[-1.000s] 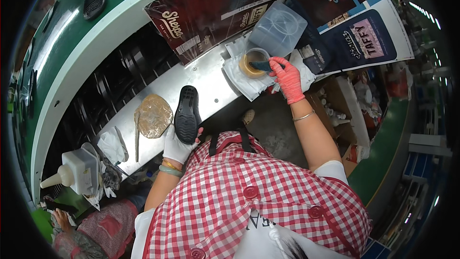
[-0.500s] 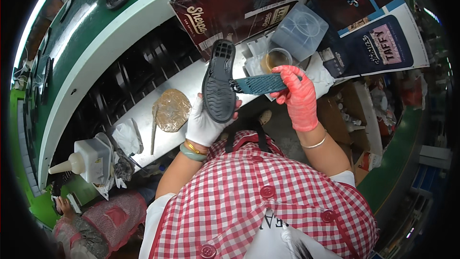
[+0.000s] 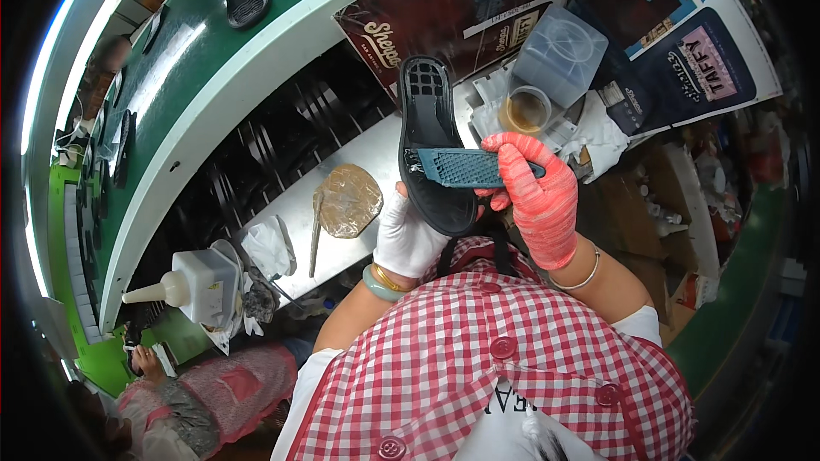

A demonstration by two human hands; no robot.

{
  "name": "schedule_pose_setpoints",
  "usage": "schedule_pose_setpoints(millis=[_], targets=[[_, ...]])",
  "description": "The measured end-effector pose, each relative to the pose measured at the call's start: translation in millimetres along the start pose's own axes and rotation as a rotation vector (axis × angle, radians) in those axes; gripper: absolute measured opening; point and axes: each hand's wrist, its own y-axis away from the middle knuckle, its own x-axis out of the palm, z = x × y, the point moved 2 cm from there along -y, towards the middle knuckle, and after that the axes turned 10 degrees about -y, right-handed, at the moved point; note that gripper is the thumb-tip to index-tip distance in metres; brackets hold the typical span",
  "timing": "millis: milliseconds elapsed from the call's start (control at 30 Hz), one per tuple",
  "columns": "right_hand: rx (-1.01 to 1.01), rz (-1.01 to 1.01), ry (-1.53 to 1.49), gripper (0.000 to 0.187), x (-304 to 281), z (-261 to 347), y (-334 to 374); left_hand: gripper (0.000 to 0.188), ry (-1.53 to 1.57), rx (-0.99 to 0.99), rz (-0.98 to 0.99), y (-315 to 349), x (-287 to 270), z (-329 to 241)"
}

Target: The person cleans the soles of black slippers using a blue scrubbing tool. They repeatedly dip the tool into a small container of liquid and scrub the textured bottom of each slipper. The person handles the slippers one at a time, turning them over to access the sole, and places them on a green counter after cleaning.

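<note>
My left grip (image 3: 407, 235), in a white glove, is closed around the lower end of a black shoe sole (image 3: 431, 119), with the thumb along its left edge. My right grip (image 3: 540, 196), in a pink glove, is pinched together on the right end of a blue-green strip (image 3: 465, 168). The sole is up in front of my apron (image 3: 495, 333), its square-pocketed end pointing away from me, and the strip lies crosswise over its middle; I cannot tell how firmly the two touch

Beyond my right grip, a clear cup (image 3: 547, 109) with something amber inside stands beside a see-through plastic tub (image 3: 564, 47). To the left of the sole, on the metal desk (image 3: 384, 145), I have a round brown lump in shiny wrapping (image 3: 350, 202), with a thin stick (image 3: 316, 232) along its left side. Nearer the desk's left end are a crumpled white cloth (image 3: 269, 246) and a pale bottle (image 3: 209, 286) with its nozzle pointing left. Another sole (image 3: 246, 0) lies on the green surface (image 3: 184, 8) at the far left
</note>
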Motion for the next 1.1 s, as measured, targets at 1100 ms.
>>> schedule_pose_setpoints(millis=[1100], targets=[[0.076,0.043,0.046,0.023,-7,15,-6,0.071,-0.225,-0.094,-0.074,3,-4,6]])
